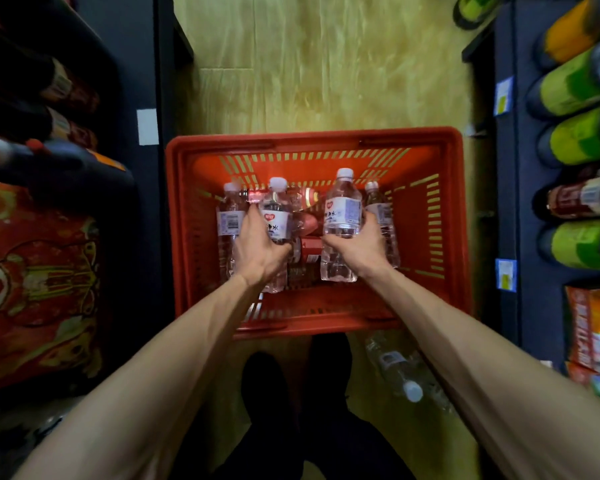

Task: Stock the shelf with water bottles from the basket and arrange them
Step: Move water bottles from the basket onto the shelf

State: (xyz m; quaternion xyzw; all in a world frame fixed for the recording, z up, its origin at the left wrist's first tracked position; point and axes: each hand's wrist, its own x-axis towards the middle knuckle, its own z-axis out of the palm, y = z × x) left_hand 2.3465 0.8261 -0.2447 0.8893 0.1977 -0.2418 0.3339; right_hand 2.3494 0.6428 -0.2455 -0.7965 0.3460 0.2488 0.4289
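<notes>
Reaching down into the red basket, both hands each grip one water bottle. Left hand wraps around a bottle with a white cap, thumb on the label. Right hand holds a second bottle near mid-body, cap pointing away from the person. Both bottles sit within the basket outline, tilted up, caps higher than bases.

Count in basket: four clear water bottles visible — two held, plus one at far left and one at far right, both just beside the held ones. Under them lie at least two red-labelled bottles; exact count unclear, partly hidden.

One more clear bottle lies on its side on the wooden floor, just outside the basket's near right corner.

Basket stands on the floor between two dark shelves. Right shelf holds four green-labelled bottles and one orange one. Left shelf goods are dark and blurred. Two black shoes show near the basket's near edge.
</notes>
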